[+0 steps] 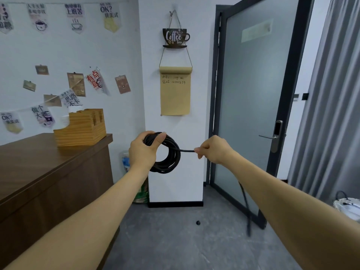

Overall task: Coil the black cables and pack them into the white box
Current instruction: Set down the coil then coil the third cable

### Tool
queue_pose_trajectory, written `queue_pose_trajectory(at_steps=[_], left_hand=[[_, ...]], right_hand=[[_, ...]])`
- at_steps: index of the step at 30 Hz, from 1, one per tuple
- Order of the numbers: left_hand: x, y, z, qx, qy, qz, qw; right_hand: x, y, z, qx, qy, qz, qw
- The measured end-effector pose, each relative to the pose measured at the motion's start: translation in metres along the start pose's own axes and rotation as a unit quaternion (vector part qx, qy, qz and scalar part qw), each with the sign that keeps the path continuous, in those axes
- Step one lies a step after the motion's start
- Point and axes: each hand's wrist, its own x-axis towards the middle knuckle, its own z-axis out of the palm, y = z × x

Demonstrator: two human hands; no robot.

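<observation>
Both arms reach forward at chest height in front of a white pillar [175, 123]. The left hand [143, 151] grips a coil of black cable [171, 154], its fingers and thumb curled round the upper left part of the loops so that the ring hangs upright, facing the camera. From the right side of the coil a short straight run of cable goes across to the right hand [211, 150], which pinches it between thumb and curled fingers. Below the right forearm a loose length of the same cable [246, 207] hangs down toward the grey floor [175, 240], blurred near its lower end. A small dark round thing [198, 222] lies on the floor near the foot of the pillar; what it is cannot be told. To the left stands a dark wooden counter [48, 168] with a light wooden organiser [81, 129] on top, and paper flags and cards hang on the wall behind it. On the pillar hang a coffee-cup sign [176, 38] and a brown paper roll [175, 90] with handwriting. To the right is a frosted glass door [253, 94] with a metal handle [269, 136], then a grey curtain [331, 104], and at the far right edge part of a white basket [348, 207] with a dark cable in it
</observation>
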Motion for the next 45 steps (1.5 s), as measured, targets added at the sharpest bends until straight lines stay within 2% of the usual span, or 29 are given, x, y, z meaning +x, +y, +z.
queue_pose_trajectory(at_steps=[3, 6, 9, 12, 15, 21, 24, 27, 29, 33, 41, 43, 45], left_hand=[[-0.005, 0.004, 0.003, -0.066, 0.003, -0.037, 0.997], [-0.011, 0.008, 0.008, -0.137, 0.008, -0.100, 0.985], [-0.014, 0.010, 0.012, -0.179, 0.012, -0.175, 0.968], [-0.020, 0.013, 0.019, -0.228, 0.013, -0.237, 0.944], [-0.021, 0.014, 0.024, -0.240, 0.021, -0.253, 0.937], [-0.021, 0.012, 0.032, -0.239, 0.038, -0.232, 0.942], [-0.021, 0.011, 0.035, -0.220, 0.052, -0.210, 0.951], [-0.021, 0.009, 0.039, -0.186, 0.053, -0.174, 0.966], [-0.019, 0.010, 0.039, -0.164, 0.046, -0.134, 0.976], [-0.014, 0.012, 0.037, -0.145, 0.034, -0.091, 0.985], [-0.017, 0.017, 0.042, -0.146, -0.021, -0.059, 0.987], [-0.019, 0.017, 0.044, -0.148, -0.014, -0.041, 0.988], [-0.019, 0.017, 0.044, -0.143, -0.001, -0.008, 0.990]], right_hand=[[0.007, 0.008, 0.010, -0.009, 0.053, 0.018, 0.998], [0.006, 0.012, 0.018, 0.114, 0.049, -0.007, 0.992], [0.002, 0.016, 0.029, 0.204, 0.056, 0.005, 0.977], [0.004, 0.016, 0.041, 0.351, 0.062, 0.033, 0.934], [0.003, 0.011, 0.047, 0.476, 0.032, 0.038, 0.878], [0.000, -0.001, 0.045, 0.573, -0.038, 0.065, 0.816], [-0.004, -0.003, 0.046, 0.541, -0.075, 0.018, 0.837], [-0.005, -0.009, 0.050, 0.498, -0.035, 0.018, 0.866], [-0.005, -0.012, 0.050, 0.512, -0.013, 0.035, 0.858], [-0.004, -0.015, 0.049, 0.517, -0.030, 0.049, 0.854], [-0.008, -0.007, 0.045, 0.635, -0.094, 0.023, 0.766], [-0.008, -0.004, 0.041, 0.625, -0.106, 0.020, 0.773], [-0.007, -0.005, 0.038, 0.589, -0.102, 0.020, 0.802]])
